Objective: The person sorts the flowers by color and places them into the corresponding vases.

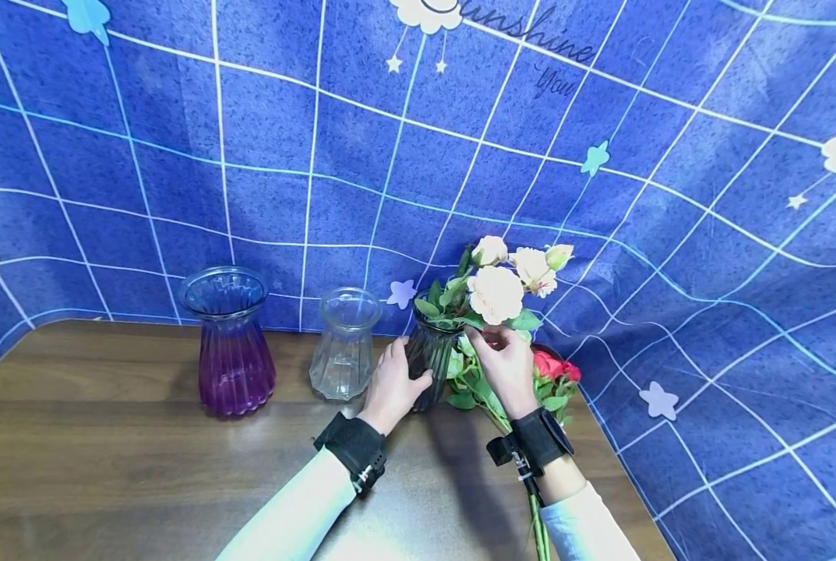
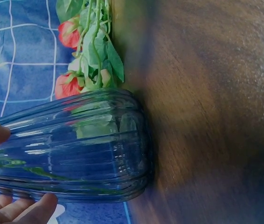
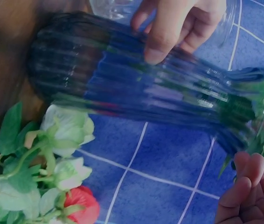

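Observation:
A dark grey-blue ribbed glass vase (image 1: 429, 358) stands upright on the table, with white roses (image 1: 496, 294) leaning out of its mouth to the right. My left hand (image 1: 393, 386) grips the vase body from the left; in the left wrist view the thumb and fingers lie on opposite sides of the ribbed glass (image 2: 90, 149). Up at the rim, my right hand (image 1: 507, 370) has curled fingers, thumb and fingertip brought together beside the rose leaves. Through the glass, green stems show inside in the left wrist view. The roses' stem ends are partly hidden.
Left of the gripped vase stand a clear glass vase (image 1: 345, 351) and a larger blue-purple vase (image 1: 235, 358). Red roses (image 1: 549, 366) and pale green-white blooms lie on the table (image 1: 109, 467) at right, their stems running under the right forearm. A blue grid-patterned cloth (image 1: 263, 210) hangs behind.

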`<state>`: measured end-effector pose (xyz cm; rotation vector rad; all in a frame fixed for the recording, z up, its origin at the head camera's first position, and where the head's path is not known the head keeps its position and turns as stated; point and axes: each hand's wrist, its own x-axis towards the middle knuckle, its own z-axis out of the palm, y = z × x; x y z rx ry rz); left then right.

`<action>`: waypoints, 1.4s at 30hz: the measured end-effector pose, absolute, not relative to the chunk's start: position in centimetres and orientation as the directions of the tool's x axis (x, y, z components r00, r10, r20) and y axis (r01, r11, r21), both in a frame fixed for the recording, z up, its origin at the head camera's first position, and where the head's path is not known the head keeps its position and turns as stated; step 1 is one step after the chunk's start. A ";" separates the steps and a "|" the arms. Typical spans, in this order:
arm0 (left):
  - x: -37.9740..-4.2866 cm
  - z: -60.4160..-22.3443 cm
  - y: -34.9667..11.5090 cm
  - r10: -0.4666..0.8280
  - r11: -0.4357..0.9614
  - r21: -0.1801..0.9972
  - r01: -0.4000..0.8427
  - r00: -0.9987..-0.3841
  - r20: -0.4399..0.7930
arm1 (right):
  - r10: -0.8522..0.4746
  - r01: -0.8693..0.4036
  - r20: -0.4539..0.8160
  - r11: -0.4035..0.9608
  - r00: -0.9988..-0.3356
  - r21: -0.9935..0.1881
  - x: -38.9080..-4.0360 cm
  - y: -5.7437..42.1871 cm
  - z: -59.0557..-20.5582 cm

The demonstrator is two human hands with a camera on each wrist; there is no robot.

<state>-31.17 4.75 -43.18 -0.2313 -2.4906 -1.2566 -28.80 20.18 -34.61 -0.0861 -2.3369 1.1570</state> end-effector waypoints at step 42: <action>-28.6 -41.3 -2.8 -0.115 0.625 0.740 0.250 -0.907 0.404 | 0.357 0.150 0.230 0.776 -0.906 -0.613 -22.2 34.2 -41.1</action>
